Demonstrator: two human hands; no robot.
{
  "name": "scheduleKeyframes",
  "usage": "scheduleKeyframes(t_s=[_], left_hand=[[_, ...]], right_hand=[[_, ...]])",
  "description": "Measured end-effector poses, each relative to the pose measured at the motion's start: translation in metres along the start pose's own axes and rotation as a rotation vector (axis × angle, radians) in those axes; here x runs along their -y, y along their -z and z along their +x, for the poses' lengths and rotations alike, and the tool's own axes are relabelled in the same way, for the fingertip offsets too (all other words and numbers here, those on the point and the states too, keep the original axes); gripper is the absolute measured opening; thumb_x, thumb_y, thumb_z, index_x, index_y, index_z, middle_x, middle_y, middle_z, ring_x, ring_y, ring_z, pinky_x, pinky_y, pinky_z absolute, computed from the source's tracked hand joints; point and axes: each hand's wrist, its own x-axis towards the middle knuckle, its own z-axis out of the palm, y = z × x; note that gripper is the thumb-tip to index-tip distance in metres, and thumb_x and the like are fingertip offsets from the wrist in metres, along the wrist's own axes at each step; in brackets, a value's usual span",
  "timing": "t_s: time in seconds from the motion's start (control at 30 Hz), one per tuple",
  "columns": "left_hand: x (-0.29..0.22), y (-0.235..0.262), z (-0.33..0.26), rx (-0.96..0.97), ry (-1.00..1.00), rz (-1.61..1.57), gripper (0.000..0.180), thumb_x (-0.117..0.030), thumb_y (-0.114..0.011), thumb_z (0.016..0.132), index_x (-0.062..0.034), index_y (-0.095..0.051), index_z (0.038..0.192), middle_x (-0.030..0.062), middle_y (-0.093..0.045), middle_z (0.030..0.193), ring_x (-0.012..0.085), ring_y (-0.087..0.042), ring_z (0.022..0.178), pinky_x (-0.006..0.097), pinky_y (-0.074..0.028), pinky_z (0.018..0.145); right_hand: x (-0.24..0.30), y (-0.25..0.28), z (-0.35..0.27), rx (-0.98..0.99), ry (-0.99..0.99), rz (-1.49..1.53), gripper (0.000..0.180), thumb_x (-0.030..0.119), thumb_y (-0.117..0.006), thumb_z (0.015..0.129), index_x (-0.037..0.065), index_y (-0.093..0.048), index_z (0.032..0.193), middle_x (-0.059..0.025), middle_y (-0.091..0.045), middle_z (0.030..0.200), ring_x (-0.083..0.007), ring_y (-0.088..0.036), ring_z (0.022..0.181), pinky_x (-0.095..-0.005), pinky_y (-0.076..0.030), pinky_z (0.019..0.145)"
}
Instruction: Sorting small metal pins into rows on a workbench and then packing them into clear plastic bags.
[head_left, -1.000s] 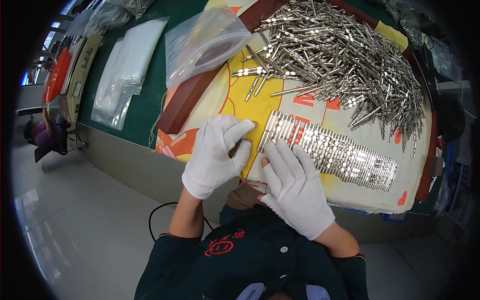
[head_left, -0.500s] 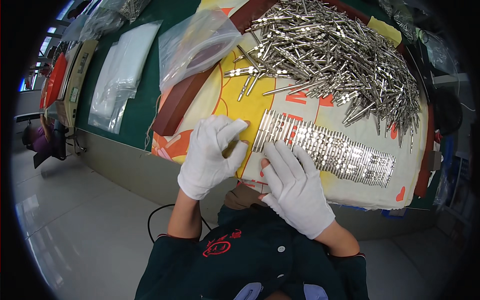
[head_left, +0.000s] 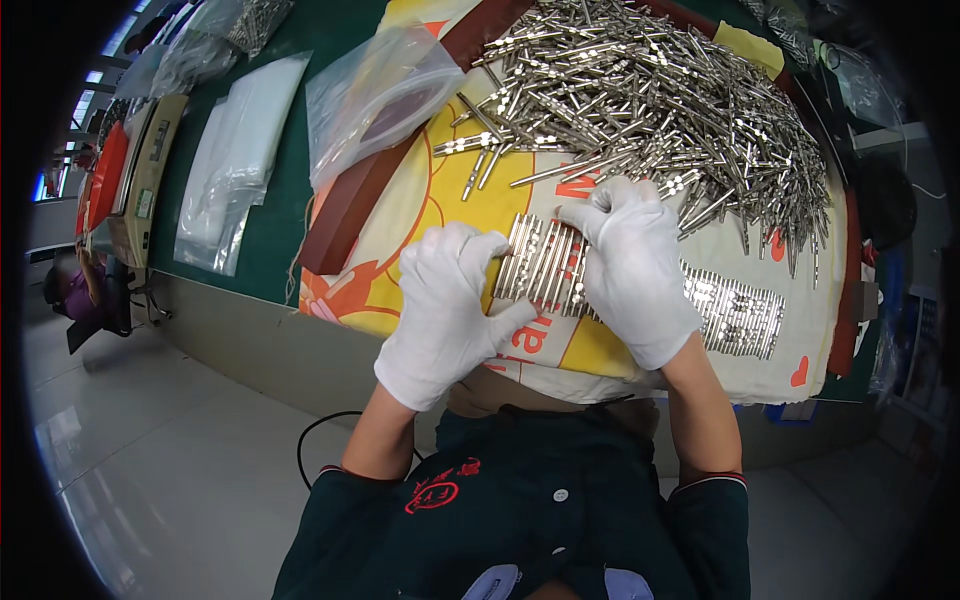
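The head view shows, from the left, a reddish-brown bar (head_left: pixel 355 212) beside a patterned cloth (head_left: pixel 470 212). Next comes the gloved left hand (head_left: pixel 440 305), its thumb and forefinger spread apart at the near end of a row of metal rods (head_left: pixel 536 262). That end lies just right of this hand, which is the nearer one to it; whether the fingertips press on the rods cannot be told. The row runs rightward and slightly toward the person, while each rod's long axis points away from the body, far tip leaning a little right. The gloved right hand (head_left: pixel 635 275) covers the row's middle, fingers bent, thumb at its far edge; whether it grips a rod cannot be told. The rods are slim, silvery and shiny, packed side by side with bright glints. Beyond, toward the upper right, sprawls a tangled pile of similar rods (head_left: pixel 650 115).
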Motion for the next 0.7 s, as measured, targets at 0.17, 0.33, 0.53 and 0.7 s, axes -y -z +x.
scheduleKeyframes(t_s=[0.17, 0.33, 0.53, 0.7], left_hand=[[-0.001, 0.000, 0.002, 0.002, 0.000, 0.000, 0.056, -0.023, -0.083, 0.059, -0.0092, -0.054, 0.105, 0.0116, -0.052, 0.096, 0.0304, -0.050, 0.092, 0.041, -0.037, 0.080], [-0.003, 0.000, 0.000, 0.009, 0.067, -0.022, 0.052, -0.018, -0.080, 0.060, -0.0087, -0.055, 0.105, 0.0083, -0.053, 0.097, 0.0280, -0.050, 0.098, 0.039, -0.035, 0.088], [-0.011, 0.004, -0.002, -0.031, -0.001, 0.023, 0.055, -0.017, -0.080, 0.061, -0.0084, -0.055, 0.110, 0.0115, -0.053, 0.103, 0.0301, -0.050, 0.101, 0.040, -0.035, 0.089], [-0.018, 0.007, 0.000, 0.001, -0.018, 0.063, 0.055, -0.019, -0.080, 0.064, -0.0073, -0.057, 0.112, 0.0130, -0.053, 0.105, 0.0312, -0.050, 0.100, 0.042, -0.037, 0.086]], right_hand=[[-0.002, -0.001, 0.000, -0.003, -0.023, 0.087, 0.033, 0.003, -0.056, 0.069, 0.011, -0.073, 0.096, -0.0128, -0.060, 0.090, -0.0317, -0.055, 0.088, -0.0431, -0.042, 0.075], [-0.001, 0.000, -0.002, -0.056, -0.032, 0.190, 0.031, -0.009, -0.050, 0.071, 0.001, -0.071, 0.091, -0.0143, -0.058, 0.082, -0.0318, -0.053, 0.081, -0.0393, -0.042, 0.072], [-0.004, -0.005, -0.003, -0.070, -0.154, 0.397, 0.010, 0.011, -0.065, 0.079, 0.006, -0.072, 0.085, -0.0134, -0.063, 0.085, -0.0327, -0.059, 0.084, -0.0425, -0.047, 0.076], [-0.009, 0.003, -0.003, -0.050, -0.138, 0.441, 0.009, 0.011, -0.064, 0.078, 0.004, -0.070, 0.081, -0.0150, -0.064, 0.082, -0.0341, -0.059, 0.083, -0.0429, -0.047, 0.075]])
